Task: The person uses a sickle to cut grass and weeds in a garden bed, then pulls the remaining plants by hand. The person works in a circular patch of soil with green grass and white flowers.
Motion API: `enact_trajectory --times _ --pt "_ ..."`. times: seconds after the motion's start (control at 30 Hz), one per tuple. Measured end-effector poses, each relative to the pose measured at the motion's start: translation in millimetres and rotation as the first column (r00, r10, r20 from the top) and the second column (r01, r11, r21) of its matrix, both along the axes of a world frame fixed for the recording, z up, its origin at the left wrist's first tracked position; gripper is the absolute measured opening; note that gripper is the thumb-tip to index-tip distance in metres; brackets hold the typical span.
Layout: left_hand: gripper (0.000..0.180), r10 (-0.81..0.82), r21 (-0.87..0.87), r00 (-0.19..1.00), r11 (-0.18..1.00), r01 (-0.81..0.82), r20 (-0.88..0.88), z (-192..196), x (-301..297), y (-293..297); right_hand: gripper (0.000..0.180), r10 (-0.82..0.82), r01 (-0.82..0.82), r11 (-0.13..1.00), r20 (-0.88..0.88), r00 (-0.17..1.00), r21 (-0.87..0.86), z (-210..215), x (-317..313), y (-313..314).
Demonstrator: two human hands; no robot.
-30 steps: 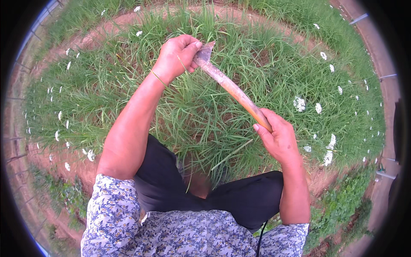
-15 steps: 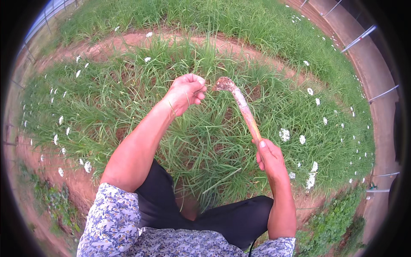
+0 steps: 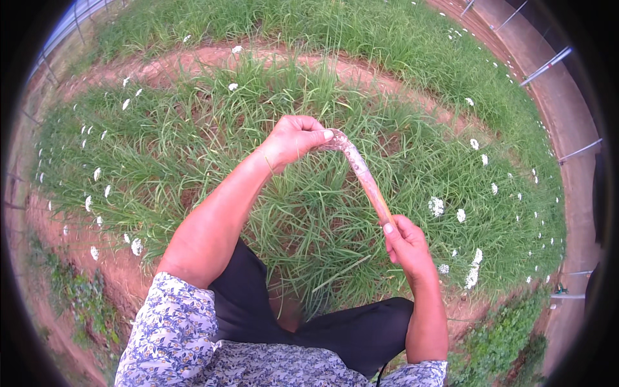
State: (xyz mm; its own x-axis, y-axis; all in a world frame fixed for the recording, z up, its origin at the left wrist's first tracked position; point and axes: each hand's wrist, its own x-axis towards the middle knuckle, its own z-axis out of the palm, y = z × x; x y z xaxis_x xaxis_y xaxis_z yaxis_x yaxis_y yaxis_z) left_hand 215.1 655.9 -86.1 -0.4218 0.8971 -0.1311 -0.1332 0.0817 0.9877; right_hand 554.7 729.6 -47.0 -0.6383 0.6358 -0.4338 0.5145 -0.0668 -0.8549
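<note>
Left hand (image 3: 293, 140) pinches the hooked sickle (image 3: 358, 166) at its blade end, right hand (image 3: 407, 245) wraps the handle, all up over the leafy bed (image 3: 193, 148), short of its far edge, two-ended grip made, handling seemingly unfinished, green tufts (image 3: 309, 238) standing thick below!

A: Head view, looking from where?
B: Left fisheye camera, worn on the person's head. Aims steeply down and forward, upright.
A: How near?
B: Close. White shirt with blue floral print (image 3: 277, 361) fills the bottom edge, black cloth trousers (image 3: 361, 330) just above. Bare left hand (image 3: 293, 138) and bare right hand (image 3: 406, 245) sit farther out, mid-frame.
A: Reach?
B: Wide. Long green grass-like plants (image 3: 290, 26) at top, grey-brown dirt path (image 3: 567, 106) bending along the right rim.
</note>
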Motion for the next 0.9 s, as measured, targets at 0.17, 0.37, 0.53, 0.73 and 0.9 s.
enact_trajectory --times 0.17,0.37,0.53,0.73,0.9 --pt "0.011 -0.021 -0.067 1.000 0.998 0.021 -0.006 3.6 -4.7 0.0 0.035 0.014 -0.022 0.949 0.029 0.999 0.313 -23.4 7.6 11.1" --pt "0.016 0.081 -0.156 0.984 0.982 -0.106 -0.160 -10.4 -9.7 -1.3 0.036 0.000 -0.006 0.955 0.022 1.000 0.297 -20.8 5.3 12.2" --pt "0.022 0.006 -0.172 0.987 0.984 -0.034 -0.158 -12.6 -3.4 2.7 0.035 -0.030 0.024 0.970 0.019 0.999 0.243 -18.6 9.0 12.4" --pt "0.026 0.094 0.118 0.817 0.992 -0.031 -0.569 -35.9 -1.2 3.8 0.030 -0.062 0.058 0.991 0.029 0.998 0.123 -12.1 1.0 8.9" --pt "0.023 0.221 0.238 0.529 0.971 -0.036 -0.819 -34.5 -2.7 7.9 0.030 -0.083 0.083 0.996 0.014 0.996 0.045 -7.3 3.2 10.7"
